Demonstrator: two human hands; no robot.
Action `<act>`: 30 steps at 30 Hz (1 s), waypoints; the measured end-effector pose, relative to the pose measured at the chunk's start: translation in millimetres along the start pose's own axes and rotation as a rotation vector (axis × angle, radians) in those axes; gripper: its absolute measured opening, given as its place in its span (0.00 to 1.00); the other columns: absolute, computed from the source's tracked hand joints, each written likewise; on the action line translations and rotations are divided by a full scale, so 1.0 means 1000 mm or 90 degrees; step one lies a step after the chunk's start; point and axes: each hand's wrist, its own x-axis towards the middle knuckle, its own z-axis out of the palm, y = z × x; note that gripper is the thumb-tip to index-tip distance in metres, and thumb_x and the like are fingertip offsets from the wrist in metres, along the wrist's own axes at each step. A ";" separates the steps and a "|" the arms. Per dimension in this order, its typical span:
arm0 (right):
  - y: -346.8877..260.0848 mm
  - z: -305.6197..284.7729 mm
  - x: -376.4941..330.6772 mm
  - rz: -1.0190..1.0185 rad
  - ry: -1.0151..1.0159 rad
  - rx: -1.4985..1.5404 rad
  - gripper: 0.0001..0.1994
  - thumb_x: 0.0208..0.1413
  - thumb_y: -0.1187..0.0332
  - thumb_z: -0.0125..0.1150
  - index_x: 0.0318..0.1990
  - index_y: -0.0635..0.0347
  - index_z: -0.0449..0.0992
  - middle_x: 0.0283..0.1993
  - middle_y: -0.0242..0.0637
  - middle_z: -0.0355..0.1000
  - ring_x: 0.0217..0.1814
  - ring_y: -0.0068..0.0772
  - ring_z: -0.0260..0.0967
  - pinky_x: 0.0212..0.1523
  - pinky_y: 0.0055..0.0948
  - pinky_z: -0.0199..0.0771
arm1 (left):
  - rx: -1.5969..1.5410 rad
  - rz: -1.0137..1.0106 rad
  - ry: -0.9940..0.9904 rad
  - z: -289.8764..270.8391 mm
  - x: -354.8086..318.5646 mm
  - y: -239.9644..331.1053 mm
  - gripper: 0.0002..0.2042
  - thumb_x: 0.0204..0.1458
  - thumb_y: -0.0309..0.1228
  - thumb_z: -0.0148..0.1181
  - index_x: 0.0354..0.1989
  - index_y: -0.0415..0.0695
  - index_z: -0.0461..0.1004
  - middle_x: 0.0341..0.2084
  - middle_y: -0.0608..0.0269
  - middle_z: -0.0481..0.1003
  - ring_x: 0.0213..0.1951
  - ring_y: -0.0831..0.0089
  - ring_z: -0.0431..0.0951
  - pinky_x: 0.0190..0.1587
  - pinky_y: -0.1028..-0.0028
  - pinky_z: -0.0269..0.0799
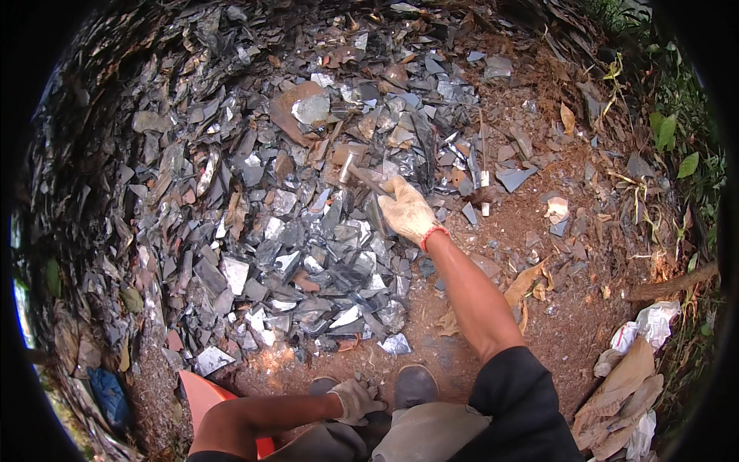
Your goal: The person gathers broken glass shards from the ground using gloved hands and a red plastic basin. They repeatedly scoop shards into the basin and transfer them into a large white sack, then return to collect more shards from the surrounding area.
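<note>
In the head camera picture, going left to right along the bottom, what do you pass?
Blue scrap → orange container → gloved left hand → dark shoe → crumpled paper and white bags.

Place: outdoor stone-breaking spot on open ground, no floor or walls.
Ground: bare reddish-brown earth [554,323] strewn with dry leaves.
Material: broad heap of grey, flaky stone shards [308,231], slate-like, some faces shiny, some rust-stained.
Edge: green plants [670,131] and twigs along the right side.
Oddments: crumpled paper and sacking [627,377] at lower right; orange container [204,396] at lower left.
</note>
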 end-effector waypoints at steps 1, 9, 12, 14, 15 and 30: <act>-0.013 0.005 -0.009 0.016 0.035 0.028 0.15 0.65 0.60 0.57 0.52 0.60 0.72 0.46 0.55 0.76 0.50 0.54 0.75 0.56 0.43 0.72 | -0.020 -0.027 0.001 0.010 0.001 0.003 0.34 0.51 0.53 0.67 0.65 0.52 0.70 0.59 0.53 0.72 0.61 0.53 0.73 0.57 0.54 0.74; 0.004 -0.010 0.015 0.277 0.422 -0.011 0.16 0.69 0.59 0.53 0.57 0.57 0.69 0.41 0.57 0.80 0.48 0.61 0.78 0.50 0.55 0.73 | -0.031 -0.082 0.003 0.027 -0.008 0.006 0.25 0.52 0.48 0.66 0.55 0.50 0.75 0.53 0.60 0.76 0.57 0.56 0.75 0.53 0.56 0.74; 0.070 -0.038 0.019 0.078 0.245 -0.211 0.16 0.66 0.63 0.54 0.56 0.62 0.70 0.45 0.58 0.79 0.50 0.61 0.77 0.54 0.53 0.72 | 0.036 -0.059 -0.013 0.019 0.000 0.012 0.19 0.55 0.44 0.63 0.53 0.52 0.76 0.52 0.61 0.76 0.58 0.60 0.75 0.56 0.57 0.70; 0.078 -0.041 0.018 0.106 0.280 -0.110 0.16 0.66 0.64 0.54 0.56 0.64 0.73 0.45 0.58 0.79 0.52 0.61 0.77 0.56 0.53 0.71 | 0.064 -0.035 0.010 0.008 -0.003 0.009 0.17 0.56 0.42 0.60 0.53 0.54 0.76 0.52 0.61 0.77 0.58 0.61 0.74 0.57 0.57 0.69; 0.056 -0.036 0.003 0.209 0.363 0.056 0.16 0.67 0.65 0.52 0.56 0.64 0.74 0.45 0.57 0.80 0.54 0.61 0.77 0.58 0.55 0.71 | 0.064 -0.023 0.010 0.006 -0.010 0.010 0.16 0.57 0.41 0.59 0.53 0.55 0.76 0.52 0.62 0.77 0.59 0.62 0.74 0.57 0.57 0.68; 0.062 -0.023 -0.133 0.214 0.257 0.587 0.16 0.72 0.63 0.53 0.61 0.56 0.61 0.26 0.26 0.60 0.17 0.18 0.55 0.15 0.25 0.55 | -0.862 -0.440 0.512 -0.024 -0.085 -0.070 0.15 0.54 0.31 0.70 0.34 0.46 0.64 0.26 0.74 0.64 0.30 0.82 0.63 0.30 0.75 0.63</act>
